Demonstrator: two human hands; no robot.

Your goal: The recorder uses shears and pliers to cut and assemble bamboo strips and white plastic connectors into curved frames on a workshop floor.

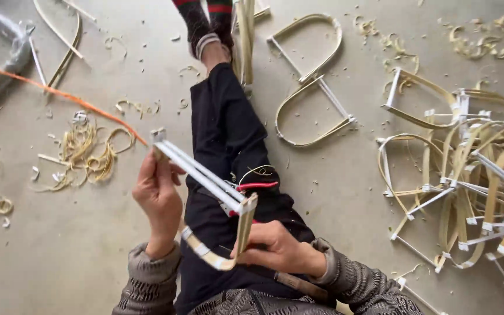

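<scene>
Scene: a person is seen from above, seated on a concrete floor [118, 245], one leg in dark trousers [228, 134] stretched forward.
Thing in hand: a D-shaped bamboo frame [217, 192], made of a bent strip and straight white bars, is held up above the lap, between both hands.
Left hand: the left hand [157, 192] is closed around the upper end of the white bars, near the corner of the frame.
Right hand: the right hand [275, 245] is closed on the lower corner, where the bent strip meets the bars; something red shows at its fingers, but what it is cannot be told.
Red cord: a red cord or wire [258, 186] is lying on the thigh, just beside the frame.
Finished pieces: a pile of similar frames [473, 186] is lying on the floor at the right side, and two more frames [313, 87] are seen near the leg.
Waste: bamboo shavings [83, 154] are scattered at the left, with an orange cord [59, 93] across them.
Step in hand: it is judged that the corner joint of the frame is being fixed or bound.
Next move: a steady hold by the left hand would be needed, while the corner is pulled tight with care, so that the strip is not split.
</scene>
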